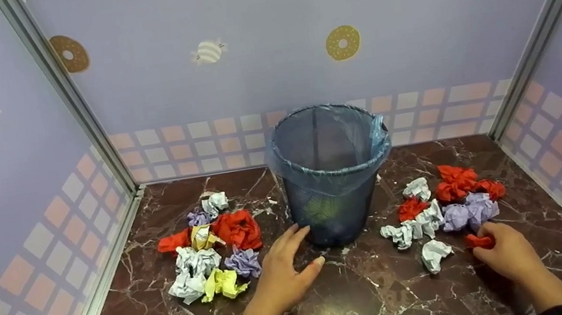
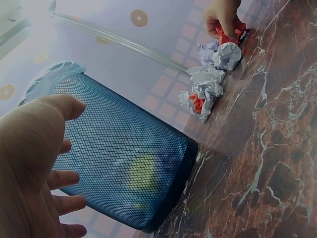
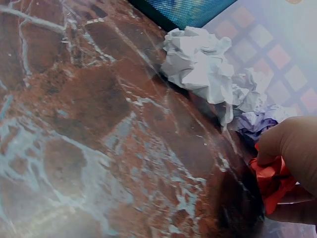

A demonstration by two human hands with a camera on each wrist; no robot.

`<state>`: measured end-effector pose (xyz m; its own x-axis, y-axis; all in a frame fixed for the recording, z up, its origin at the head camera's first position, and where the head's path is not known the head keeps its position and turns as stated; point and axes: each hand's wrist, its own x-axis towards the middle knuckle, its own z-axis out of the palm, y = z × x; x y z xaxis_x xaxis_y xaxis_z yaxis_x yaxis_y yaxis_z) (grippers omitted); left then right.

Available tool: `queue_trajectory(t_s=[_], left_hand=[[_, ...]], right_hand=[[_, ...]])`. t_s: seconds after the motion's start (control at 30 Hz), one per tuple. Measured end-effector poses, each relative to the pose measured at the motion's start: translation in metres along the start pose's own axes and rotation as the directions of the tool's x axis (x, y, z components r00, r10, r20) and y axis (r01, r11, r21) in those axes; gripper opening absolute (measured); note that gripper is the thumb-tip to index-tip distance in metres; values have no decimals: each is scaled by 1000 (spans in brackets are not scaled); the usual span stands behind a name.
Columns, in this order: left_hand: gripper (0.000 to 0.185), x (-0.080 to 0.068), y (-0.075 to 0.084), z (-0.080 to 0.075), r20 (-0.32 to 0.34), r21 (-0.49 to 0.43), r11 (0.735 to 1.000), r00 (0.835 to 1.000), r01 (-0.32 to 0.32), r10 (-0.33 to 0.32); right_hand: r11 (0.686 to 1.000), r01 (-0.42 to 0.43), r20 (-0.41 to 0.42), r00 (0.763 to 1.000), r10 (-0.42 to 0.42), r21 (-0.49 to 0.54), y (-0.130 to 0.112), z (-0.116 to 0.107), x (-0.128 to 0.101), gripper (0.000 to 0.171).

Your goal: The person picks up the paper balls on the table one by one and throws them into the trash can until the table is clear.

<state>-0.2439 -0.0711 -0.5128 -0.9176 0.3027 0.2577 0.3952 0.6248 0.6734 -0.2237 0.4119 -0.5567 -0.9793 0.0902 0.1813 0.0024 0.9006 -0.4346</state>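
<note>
Pickup stage, by the look of it. From the head view, your right hand sits to the right of the mesh wastebasket, well apart from it, fingers curled round a small red paper ball still down on the marble tabletop. Just beyond it lie a lilac ball and a white ball; a second heap of crumpled paper lies left of the basket. Your left hand rests flat beside the basket's foot, fingers straight and spread, fingertips near or perhaps touching the mesh; I can't tell which from here.

Left wrist view now: the open left hand fills the near corner, fingers fanned towards the basket wall, holding nothing. Something yellowish-green shows through the mesh, so at least one piece is likely in already. Far beyond the basket, your right hand pinches the red ball above the white and lilac scraps.

Right wrist view: fingers bent over the red paper, grip looks made, though the thumb is out of sight. The white ball lies between the hand and the basket's base.

My read: the next move calls for a lift clear of the neighbouring scraps, a carry to above the liner rim, and a release only once over the opening.
</note>
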Motion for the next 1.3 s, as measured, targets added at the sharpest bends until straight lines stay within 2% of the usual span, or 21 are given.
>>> queue_trajectory(t_s=[0.37, 0.73, 0.93, 1.3], left_hand=[[73, 0, 1, -2, 12, 2, 1000, 1000, 18, -18], [71, 0, -1, -3, -11, -1, 1000, 1000, -5, 5], [71, 1, -3, -4, -16, -1, 1000, 1000, -10, 10], [72, 1, -3, -6, 5, -2, 999, 999, 39, -39]], right_hand=[[998, -5, 32, 999, 3, 58, -5, -19, 0, 21], [994, -24, 78, 997, 15, 111, -12, -45, 7, 20], [995, -19, 85, 996, 11, 99, -15, -60, 13, 19], [993, 9, 83, 996, -18, 114, -22, -83, 21, 21]])
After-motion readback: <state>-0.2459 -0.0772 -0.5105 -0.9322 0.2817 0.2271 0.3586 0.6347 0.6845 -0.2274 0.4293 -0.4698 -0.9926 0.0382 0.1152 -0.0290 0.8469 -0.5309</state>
